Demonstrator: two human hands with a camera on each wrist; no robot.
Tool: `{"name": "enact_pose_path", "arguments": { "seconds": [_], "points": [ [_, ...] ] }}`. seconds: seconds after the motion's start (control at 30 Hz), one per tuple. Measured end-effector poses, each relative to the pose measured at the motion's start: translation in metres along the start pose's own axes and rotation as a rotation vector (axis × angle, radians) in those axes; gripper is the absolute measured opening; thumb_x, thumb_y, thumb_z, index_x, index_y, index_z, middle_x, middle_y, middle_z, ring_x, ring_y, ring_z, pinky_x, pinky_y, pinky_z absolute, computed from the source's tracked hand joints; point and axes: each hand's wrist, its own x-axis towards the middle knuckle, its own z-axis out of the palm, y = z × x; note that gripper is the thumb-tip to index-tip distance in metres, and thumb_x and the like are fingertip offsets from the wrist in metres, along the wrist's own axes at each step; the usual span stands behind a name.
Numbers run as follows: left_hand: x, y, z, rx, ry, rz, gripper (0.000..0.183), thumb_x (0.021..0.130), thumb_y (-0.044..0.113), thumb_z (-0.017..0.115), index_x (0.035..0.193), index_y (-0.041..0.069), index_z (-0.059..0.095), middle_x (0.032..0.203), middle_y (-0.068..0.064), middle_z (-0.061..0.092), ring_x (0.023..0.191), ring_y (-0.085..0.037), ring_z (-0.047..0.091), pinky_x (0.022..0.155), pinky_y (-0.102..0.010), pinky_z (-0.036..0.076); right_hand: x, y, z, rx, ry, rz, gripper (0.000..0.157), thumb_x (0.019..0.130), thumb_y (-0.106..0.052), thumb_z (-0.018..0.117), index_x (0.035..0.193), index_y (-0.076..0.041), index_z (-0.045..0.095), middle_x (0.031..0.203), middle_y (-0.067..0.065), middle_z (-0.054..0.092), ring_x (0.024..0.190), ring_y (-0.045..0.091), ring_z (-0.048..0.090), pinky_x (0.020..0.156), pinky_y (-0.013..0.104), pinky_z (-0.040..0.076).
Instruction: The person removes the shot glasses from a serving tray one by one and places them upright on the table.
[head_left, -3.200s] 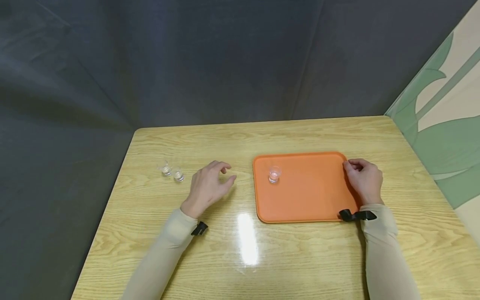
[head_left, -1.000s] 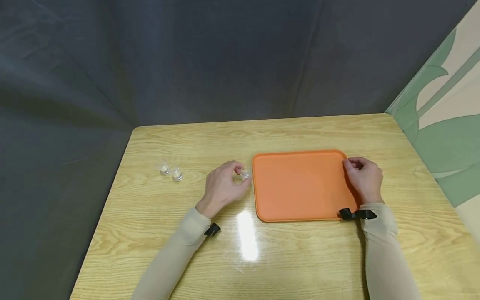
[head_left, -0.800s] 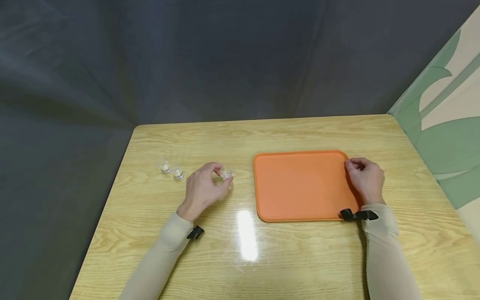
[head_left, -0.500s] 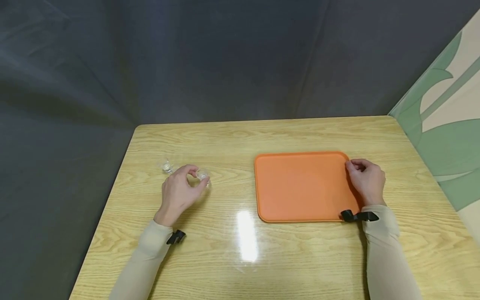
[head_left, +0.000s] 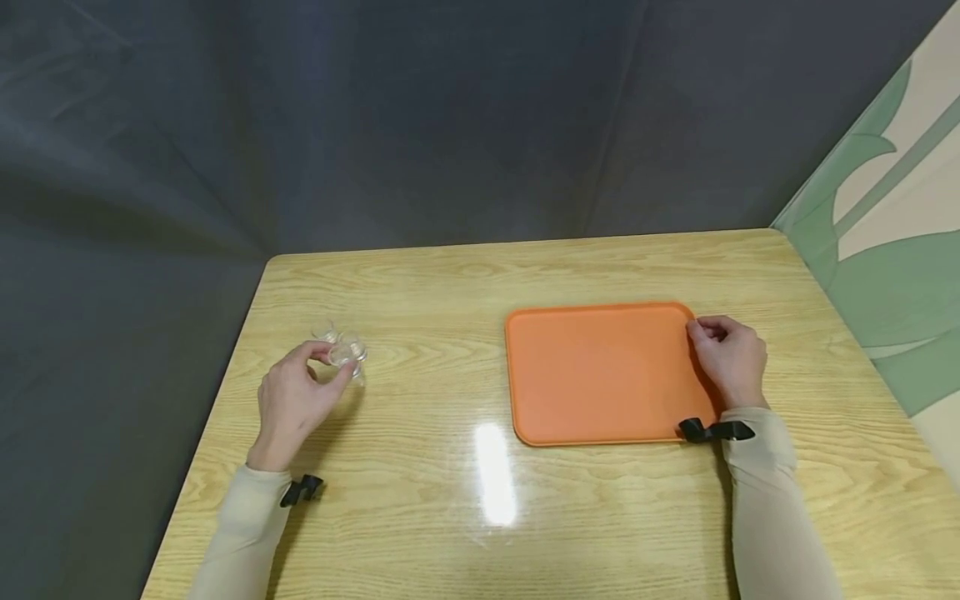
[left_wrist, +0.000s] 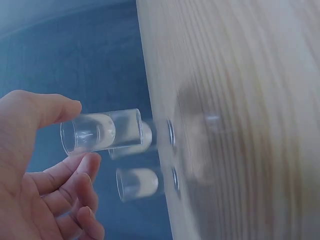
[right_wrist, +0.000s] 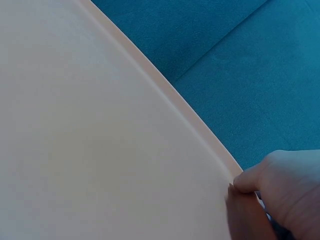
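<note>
My left hand pinches a small clear shot glass by its rim between thumb and fingers. In the left wrist view this shot glass is upright and raised a little off the tabletop. Two more clear shot glasses, a farther-left one and a nearer one, stand close behind it and partly overlap it. At the right, my right hand pinches the rim of an orange tray near its far right corner. The right wrist view shows the thumb on the tray's edge.
The wooden table stretches between the shot glasses and the tray. A dark curtain hangs behind its far edge and at the left. A green and cream patterned panel borders the right side.
My left hand, earlier empty, has taken the shot glass off the tray and carried it left to the other two. My right hand has stayed at the tray's rim.
</note>
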Motion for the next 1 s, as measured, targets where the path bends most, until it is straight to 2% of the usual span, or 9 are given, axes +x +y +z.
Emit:
{"name": "enact_pose_path", "arguments": {
  "seconds": [0.27, 0.5, 0.77, 1.0],
  "points": [
    [0.002, -0.018, -0.009, 0.024, 0.011, -0.063, 0.043, 0.094, 0.043, 0.079, 0.119, 0.007, 0.076, 0.104, -0.012, 0.079, 0.071, -0.025, 0.067, 0.057, -0.032, 0.042, 0.0, 0.001, 0.0, -0.009, -0.002, 0.0, 0.046, 0.106, -0.042, 0.06, 0.121, -0.001, 0.077, 0.102, 0.015, 0.073, 0.08, 0.014, 0.056, 0.074, 0.028, 0.041],
    [0.006, -0.028, -0.008, 0.044, -0.044, -0.075, 0.048, 0.096, 0.044, 0.077, 0.125, 0.006, 0.074, 0.108, -0.016, 0.08, 0.073, -0.027, 0.07, 0.056, -0.032, 0.044, -0.002, 0.002, 0.001, -0.009, 0.02, -0.015, 0.045, 0.105, -0.04, 0.062, 0.12, 0.0, 0.077, 0.104, 0.019, 0.074, 0.073, 0.004, 0.052, 0.075, 0.028, 0.041],
    [0.009, -0.031, -0.004, 0.044, -0.076, -0.1, 0.053, 0.097, 0.046, 0.075, 0.132, 0.006, 0.071, 0.115, -0.017, 0.079, 0.076, -0.029, 0.073, 0.057, -0.033, 0.045, -0.002, 0.002, 0.001, -0.011, 0.007, -0.004, 0.047, 0.105, -0.041, 0.061, 0.12, 0.001, 0.077, 0.104, 0.02, 0.074, 0.084, 0.023, 0.06, 0.075, 0.03, 0.041],
    [0.01, -0.035, -0.009, 0.033, -0.144, -0.092, 0.062, 0.098, 0.049, 0.073, 0.142, 0.007, 0.065, 0.119, -0.017, 0.078, 0.077, -0.026, 0.073, 0.058, -0.032, 0.045, -0.001, 0.003, 0.0, 0.0, 0.004, 0.0, 0.048, 0.105, -0.043, 0.061, 0.121, 0.0, 0.077, 0.101, 0.015, 0.073, 0.081, 0.015, 0.058, 0.074, 0.028, 0.042]
  ]
}}
